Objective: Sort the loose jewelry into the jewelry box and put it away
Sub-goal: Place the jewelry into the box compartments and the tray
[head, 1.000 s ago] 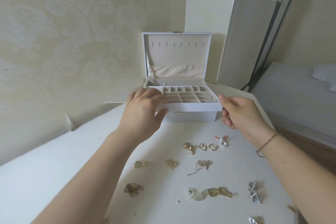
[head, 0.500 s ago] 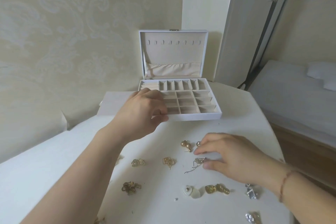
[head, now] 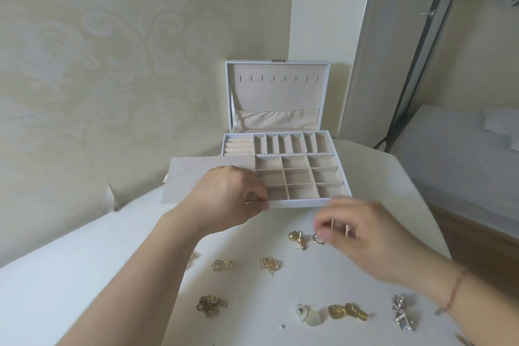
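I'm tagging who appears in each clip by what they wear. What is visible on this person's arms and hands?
Both forearms are bare, with no sleeves in view. The right hand has a thin red string bracelet at the wrist, with a short loose end hanging from it. The left hand and its wrist show no bracelet, watch or ring. No gloves on either hand.

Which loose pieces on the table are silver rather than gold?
The silver pair at the table's right edge, below the right wrist; also the small hoop at the right hand's fingertips.

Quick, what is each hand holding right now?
Left hand: pinching something small and thin at the jewelry box front edge.
Right hand: blurred, cannot tell.
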Available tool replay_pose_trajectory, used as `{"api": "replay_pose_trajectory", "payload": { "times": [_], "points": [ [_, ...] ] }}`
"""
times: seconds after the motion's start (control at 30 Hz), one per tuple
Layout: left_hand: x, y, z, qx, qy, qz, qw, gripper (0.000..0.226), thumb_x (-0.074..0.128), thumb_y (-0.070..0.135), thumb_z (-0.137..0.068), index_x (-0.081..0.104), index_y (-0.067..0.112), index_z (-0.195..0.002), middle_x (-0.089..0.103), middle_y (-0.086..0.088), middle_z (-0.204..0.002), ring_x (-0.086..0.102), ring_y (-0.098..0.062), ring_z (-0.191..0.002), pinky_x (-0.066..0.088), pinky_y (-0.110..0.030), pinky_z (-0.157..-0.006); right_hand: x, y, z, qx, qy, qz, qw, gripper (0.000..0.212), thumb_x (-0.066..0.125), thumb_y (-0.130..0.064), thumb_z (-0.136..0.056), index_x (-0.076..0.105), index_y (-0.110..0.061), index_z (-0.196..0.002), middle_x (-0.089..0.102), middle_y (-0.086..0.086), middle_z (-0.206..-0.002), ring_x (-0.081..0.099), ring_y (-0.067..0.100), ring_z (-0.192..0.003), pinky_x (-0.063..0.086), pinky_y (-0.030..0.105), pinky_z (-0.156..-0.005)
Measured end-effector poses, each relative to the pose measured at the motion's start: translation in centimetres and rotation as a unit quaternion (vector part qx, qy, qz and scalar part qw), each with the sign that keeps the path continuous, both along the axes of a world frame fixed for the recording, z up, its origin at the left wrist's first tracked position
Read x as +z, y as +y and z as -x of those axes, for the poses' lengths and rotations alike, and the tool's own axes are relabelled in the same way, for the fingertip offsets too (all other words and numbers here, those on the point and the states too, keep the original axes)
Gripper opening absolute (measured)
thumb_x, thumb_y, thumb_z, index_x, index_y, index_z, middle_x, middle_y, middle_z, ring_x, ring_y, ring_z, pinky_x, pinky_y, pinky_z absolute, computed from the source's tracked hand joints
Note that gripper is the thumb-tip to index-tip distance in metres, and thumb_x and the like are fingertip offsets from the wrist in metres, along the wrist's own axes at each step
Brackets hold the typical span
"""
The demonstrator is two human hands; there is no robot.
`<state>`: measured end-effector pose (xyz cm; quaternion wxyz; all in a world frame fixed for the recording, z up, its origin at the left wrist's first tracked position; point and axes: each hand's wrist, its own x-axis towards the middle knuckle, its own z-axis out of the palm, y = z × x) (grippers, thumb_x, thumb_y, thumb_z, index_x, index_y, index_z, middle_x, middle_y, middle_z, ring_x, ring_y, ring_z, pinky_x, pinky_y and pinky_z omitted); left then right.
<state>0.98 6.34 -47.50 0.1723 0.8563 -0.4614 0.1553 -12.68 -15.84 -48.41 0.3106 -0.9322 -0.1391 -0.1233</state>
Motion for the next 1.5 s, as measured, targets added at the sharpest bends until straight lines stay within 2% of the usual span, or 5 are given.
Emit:
{"api": "replay_pose_trajectory", "payload": {
  "times": [0.67,0.9,1.1,1.3,1.5],
  "points": [
    [0.1,0.2,-0.3,0.008,-0.025,0.001,1.0,0.009,0.067,0.04,-0.082,0.07,0.032,-0.079,0.045,0.021,-0.06,0.041,-0.008,-0.062,0.034,-0.025,-0.055,3.1,4.1,-12.5,-0.171,-0.04,0.087,0.981,0.011,0.066,-0.039,-0.084,0.071,-0.03,-0.085,0.065,-0.015,-0.08,0.059,0.005,-0.079,0.045,0.025,-0.065],
    [0.0,0.2,-0.3,0.007,-0.022,0.003,1.0,0.015,0.061,0.044,-0.08,0.069,0.032,-0.078,0.044,0.022,-0.058,0.042,-0.008,-0.062,0.031,-0.023,-0.053,3.3,1.8,-11.8,-0.25,-0.077,-0.009,0.965,0.009,0.062,-0.031,-0.086,0.07,-0.033,-0.089,0.067,-0.017,-0.086,0.06,0.006,-0.084,0.039,0.017,-0.06],
    [-0.1,0.3,-0.3,0.005,-0.023,-0.001,1.0,0.014,0.06,0.043,-0.081,0.069,0.032,-0.077,0.042,0.024,-0.055,0.041,-0.009,-0.06,0.028,-0.022,-0.052,1.6,-2.1,-9.7,-0.352,0.001,-0.01,0.936,0.057,0.057,-0.051,-0.086,0.042,-0.027,-0.136,0.047,0.003,-0.13,0.051,0.026,-0.118,0.045,0.037,-0.092],
    [0.0,0.1,-0.1,0.014,-0.037,-0.001,0.999,0.017,0.057,0.043,-0.08,0.069,0.031,-0.076,0.046,0.021,-0.059,0.047,-0.011,-0.059,0.033,-0.024,-0.051,0.8,-3.7,-8.1,-0.317,0.134,-0.207,0.916,0.048,0.052,-0.05,-0.091,0.051,-0.02,-0.129,0.06,0.001,-0.091,0.057,0.018,-0.055,0.047,0.028,-0.048],
    [0.1,-0.1,0.4,0.038,-0.064,0.016,0.997,0.012,0.06,0.041,-0.078,0.067,0.032,-0.074,0.055,0.017,-0.061,0.046,-0.01,-0.054,0.027,-0.017,-0.047,0.2,-4.5,-7.3,-0.267,0.098,-0.223,0.932,0.035,0.044,-0.038,-0.098,0.063,-0.008,-0.095,0.059,0.007,-0.068,0.053,0.023,-0.045,0.039,0.027,-0.042]
  ]
}}
